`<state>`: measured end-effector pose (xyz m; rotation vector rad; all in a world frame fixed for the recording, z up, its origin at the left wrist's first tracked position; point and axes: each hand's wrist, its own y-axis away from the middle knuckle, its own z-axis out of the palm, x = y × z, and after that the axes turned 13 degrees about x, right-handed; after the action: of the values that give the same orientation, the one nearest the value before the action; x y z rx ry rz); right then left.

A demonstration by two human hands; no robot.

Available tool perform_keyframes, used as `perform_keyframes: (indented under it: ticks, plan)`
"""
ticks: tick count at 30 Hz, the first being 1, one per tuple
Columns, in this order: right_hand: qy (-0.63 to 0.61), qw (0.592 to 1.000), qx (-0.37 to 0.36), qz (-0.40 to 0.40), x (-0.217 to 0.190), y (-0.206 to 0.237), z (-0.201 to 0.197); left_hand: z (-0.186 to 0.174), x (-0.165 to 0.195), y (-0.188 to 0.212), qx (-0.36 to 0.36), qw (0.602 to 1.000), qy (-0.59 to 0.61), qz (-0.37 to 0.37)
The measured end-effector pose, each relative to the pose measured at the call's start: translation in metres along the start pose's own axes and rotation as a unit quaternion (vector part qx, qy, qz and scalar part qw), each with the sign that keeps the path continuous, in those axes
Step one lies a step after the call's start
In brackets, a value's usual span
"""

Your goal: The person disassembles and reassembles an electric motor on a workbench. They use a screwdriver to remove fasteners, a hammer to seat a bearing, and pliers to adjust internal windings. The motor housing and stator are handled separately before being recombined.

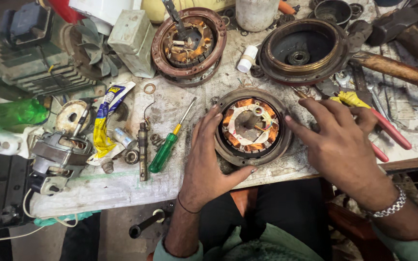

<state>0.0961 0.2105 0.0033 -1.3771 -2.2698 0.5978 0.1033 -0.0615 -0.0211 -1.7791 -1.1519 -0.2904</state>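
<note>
The person's 2 forearms are bare up to pale green sleeves (pixel 414 244) pushed back near the elbows; the cloth looks soft, knitted and ribbed at the cuff. The left hand (pixel 209 159) has a thin dark band (pixel 188 209) round the wrist. The right hand (pixel 342 140) has a silver chain bracelet (pixel 392 207) of chunky links at the wrist. Below, dark trousers (pixel 291 208) cover the lap.
</note>
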Motion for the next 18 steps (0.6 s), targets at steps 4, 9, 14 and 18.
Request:
perform_keyframes:
  ticks: [4, 9, 14, 18]
  plan:
    - [0.000, 1.000, 0.026, 0.015, 0.001, -0.004, 0.000, 0.000, 0.000, 0.000, 0.005, 1.000, 0.008, 0.011]
    - [0.082, 0.996, 0.015, -0.040, -0.003, -0.007, 0.001, -0.001, 0.001, -0.001, 0.005, 1.000, 0.014, 0.005]
    - [-0.012, 1.000, -0.007, 0.003, 0.001, 0.004, -0.006, -0.001, 0.001, -0.002, 0.002, 1.000, 0.010, 0.002]
    - [-0.003, 1.000, 0.004, -0.004, 0.000, 0.015, -0.004, 0.000, 0.001, -0.002, 0.002, 1.000, 0.016, -0.006]
